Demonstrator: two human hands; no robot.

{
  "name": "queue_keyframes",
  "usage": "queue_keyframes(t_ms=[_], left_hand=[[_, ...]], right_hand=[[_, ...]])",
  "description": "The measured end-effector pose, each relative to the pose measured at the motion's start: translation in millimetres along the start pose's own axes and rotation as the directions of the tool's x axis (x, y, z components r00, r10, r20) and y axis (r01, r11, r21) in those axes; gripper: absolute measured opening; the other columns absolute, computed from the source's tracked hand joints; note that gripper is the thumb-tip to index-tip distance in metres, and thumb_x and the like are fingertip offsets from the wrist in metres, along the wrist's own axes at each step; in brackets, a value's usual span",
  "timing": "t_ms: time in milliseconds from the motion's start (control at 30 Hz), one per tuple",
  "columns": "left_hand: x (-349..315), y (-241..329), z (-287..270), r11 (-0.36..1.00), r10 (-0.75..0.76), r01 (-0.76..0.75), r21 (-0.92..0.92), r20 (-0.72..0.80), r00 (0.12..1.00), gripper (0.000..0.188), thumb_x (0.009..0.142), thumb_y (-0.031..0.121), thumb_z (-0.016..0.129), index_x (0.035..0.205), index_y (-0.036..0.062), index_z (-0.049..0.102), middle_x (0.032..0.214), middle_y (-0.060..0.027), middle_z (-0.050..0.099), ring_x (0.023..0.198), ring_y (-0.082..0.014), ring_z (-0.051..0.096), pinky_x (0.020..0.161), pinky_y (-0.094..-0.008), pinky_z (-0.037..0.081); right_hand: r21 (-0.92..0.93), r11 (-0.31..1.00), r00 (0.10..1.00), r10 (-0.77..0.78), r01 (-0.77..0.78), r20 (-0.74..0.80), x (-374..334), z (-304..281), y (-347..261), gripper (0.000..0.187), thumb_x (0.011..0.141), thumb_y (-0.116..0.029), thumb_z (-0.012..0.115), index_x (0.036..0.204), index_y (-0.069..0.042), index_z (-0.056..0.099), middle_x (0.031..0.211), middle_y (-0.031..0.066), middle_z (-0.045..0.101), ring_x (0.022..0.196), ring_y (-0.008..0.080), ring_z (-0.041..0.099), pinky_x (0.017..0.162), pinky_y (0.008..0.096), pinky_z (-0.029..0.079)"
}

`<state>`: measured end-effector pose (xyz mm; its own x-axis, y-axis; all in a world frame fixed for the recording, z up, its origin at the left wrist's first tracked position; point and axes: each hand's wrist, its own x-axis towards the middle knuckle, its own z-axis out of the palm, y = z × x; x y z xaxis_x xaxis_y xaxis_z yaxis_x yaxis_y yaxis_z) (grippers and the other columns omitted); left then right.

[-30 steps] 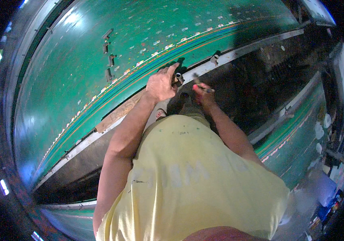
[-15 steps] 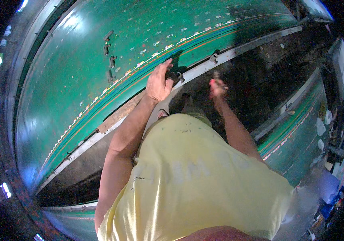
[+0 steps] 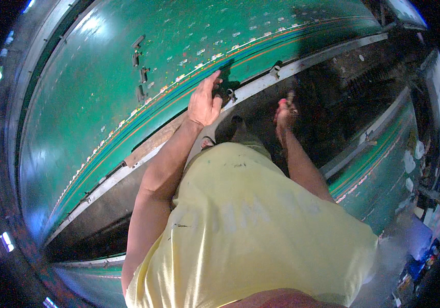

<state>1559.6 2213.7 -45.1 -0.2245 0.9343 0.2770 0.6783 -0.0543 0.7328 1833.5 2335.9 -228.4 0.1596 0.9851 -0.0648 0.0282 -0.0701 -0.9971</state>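
My left hand (image 3: 204, 105) is open, fingers stretched out and close together, over the near edge of the long green table (image 3: 102, 87). Its thumb side is beside a small metal fitting (image 3: 230, 95) on the pale rail (image 3: 258, 88) along that edge; whether they touch is hard to tell. Out over the dark gap, my right hand (image 3: 285, 117) is closed around a small tool with a red handle (image 3: 282, 102). The tool's upper end is smeared by motion, so its kind does not show. A second metal fitting (image 3: 275, 71) sits farther right on the rail.
Several small dark metal pieces (image 3: 143, 75) lie in a row on the green surface. Coloured stripes and pale marks run along it. A brown strip (image 3: 153, 141) lies at the edge by my left forearm. Another green table (image 3: 379, 185) with a rail stands at the right.
My right hand has shifted slightly right with the red-handled tool. The left hand has stayed nearly in place, its fingers a little higher.
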Motion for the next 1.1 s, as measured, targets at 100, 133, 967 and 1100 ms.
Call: queue_keyframes(t_ms=[100, 133, 967, 1100], left_hand=[[25.2, 10.7, 12.9, 0.996, 0.077, -0.074, -0.056, 0.053, 0.996, 0.075, 0.086, 0.004, 0.057, 0.16, 0.0015, 0.047, 0.135, -0.0256, 0.07, 0.123, -0.0466, 0.068, 0.112, -0.0531, 0.054], [21.7, 4.7, 14.9, 0.996, 0.075, -0.072, -0.049, 0.048, 0.996, 0.075, 0.086, 0.003, 0.057, 0.16, 0.0018, 0.047, 0.135, -0.0256, 0.07, 0.123, -0.0465, 0.068, 0.112, -0.0531, 0.054], [26.7, 12.1, 11.7, 0.951, -0.055, -0.078, 0.298, 0.414, 0.909, 0.049, 0.083, 0.009, 0.072, 0.131, 0.0126, 0.065, 0.126, -0.0171, 0.071, 0.127, -0.0401, 0.067, 0.107, -0.0507, 0.057], [27.5, 13.2, 10.4, 0.951, 0.04, -0.155, 0.267, 0.391, 0.92, 0.05, 0.082, 0.009, 0.073, 0.132, 0.0132, 0.066, 0.123, -0.015, 0.07, 0.126, -0.0381, 0.067, 0.107, -0.0489, 0.057]], right_hand=[[-0.19, 0.955, 0.962, -0.25, 0.227, -0.111, 4.3, -17.4, 81.6, 0.017, 0.111, -0.028, 0.07, 0.104, -0.012, 0.068, 0.078, -0.0018, 0.065, 0.057, 0.0146, 0.056, 0.051, 0.0335, 0.043], [-0.172, 0.968, 0.968, -0.149, 0.185, 0.204, -18.1, 1.5, 76.9, 0.018, 0.11, -0.027, 0.07, 0.107, -0.009, 0.069, 0.084, 0.0013, 0.068, 0.067, 0.0157, 0.06, 0.06, 0.0348, 0.047], [-0.347, 0.502, 0.52, -0.257, 0.792, 0.815, -59.9, 14.7, -85.0, 0.028, 0.111, -0.037, 0.064, 0.106, -0.01, 0.063, 0.076, 0.0227, 0.071, 0.074, 0.0464, 0.075, 0.065, 0.0612, 0.059], [-0.449, 0.394, 0.543, -0.167, 0.802, 0.823, -65.8, 20.4, -83.5, 0.027, 0.11, -0.037, 0.065, 0.108, -0.011, 0.065, 0.079, 0.0184, 0.073, 0.077, 0.0441, 0.076, 0.07, 0.0604, 0.057]])
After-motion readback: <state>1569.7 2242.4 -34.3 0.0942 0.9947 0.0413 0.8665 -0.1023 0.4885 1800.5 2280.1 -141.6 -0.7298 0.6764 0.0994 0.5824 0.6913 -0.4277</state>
